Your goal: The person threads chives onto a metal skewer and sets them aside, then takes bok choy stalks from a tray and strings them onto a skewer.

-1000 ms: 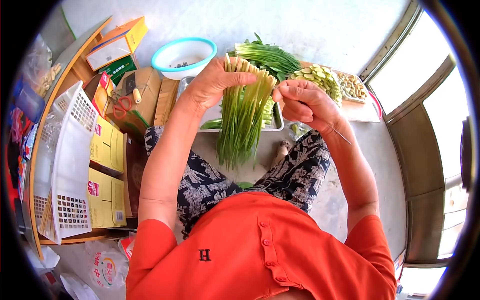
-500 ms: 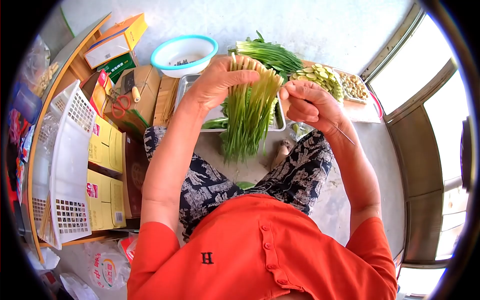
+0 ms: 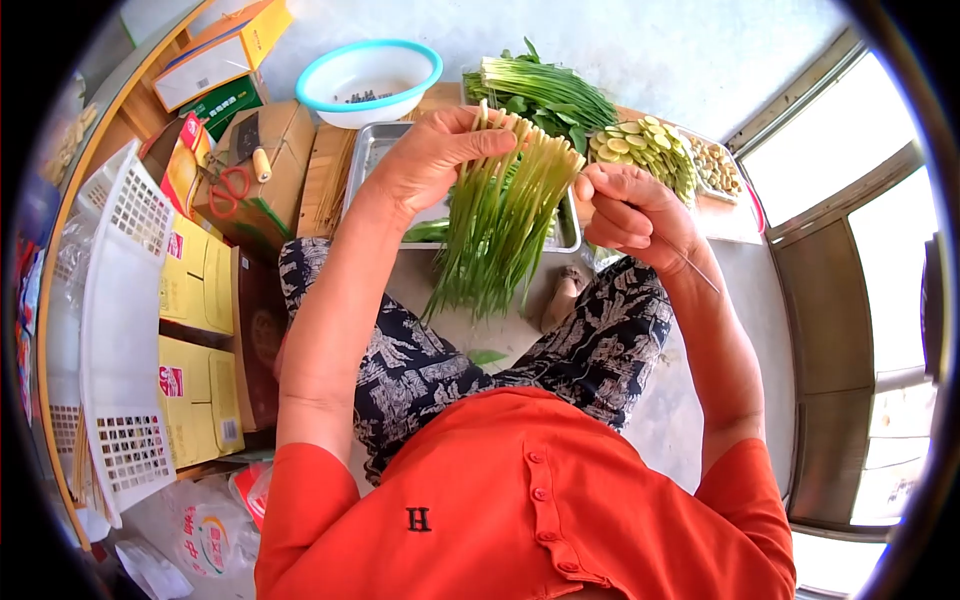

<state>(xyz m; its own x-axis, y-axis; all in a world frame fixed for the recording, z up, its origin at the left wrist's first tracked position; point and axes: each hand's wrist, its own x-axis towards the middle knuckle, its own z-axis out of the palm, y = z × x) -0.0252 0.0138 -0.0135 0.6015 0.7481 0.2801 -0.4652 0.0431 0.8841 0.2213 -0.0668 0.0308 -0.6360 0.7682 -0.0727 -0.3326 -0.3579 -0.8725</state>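
Garlic chives (image 3: 500,230) hang in a flat row, pale stem ends up and green leaves down, in front of my knees. My left hand (image 3: 440,160) is closed on the stem ends at the row's left side, thumb across them. My right hand (image 3: 635,215) is pinched at the right end of the row. From behind its wrist sticks out a thin skewer (image 3: 698,271); the part inside the fingers is hidden. Below and behind the chives lies a metal tray (image 3: 376,150) with green leaves in it.
Behind stand a blue-rimmed basin (image 3: 415,95), more chives (image 3: 545,90), sliced green vegetable skewers (image 3: 640,150) and a tray of small pale pieces (image 3: 715,170). At left are scissors (image 3: 232,190), a knife (image 3: 262,165) on a cardboard box, bundled skewers (image 3: 335,185) and a white basket (image 3: 125,330).
Both hands and the chives have shifted slightly right in view, and the chive row now fans out more to the right. The grips look the same.
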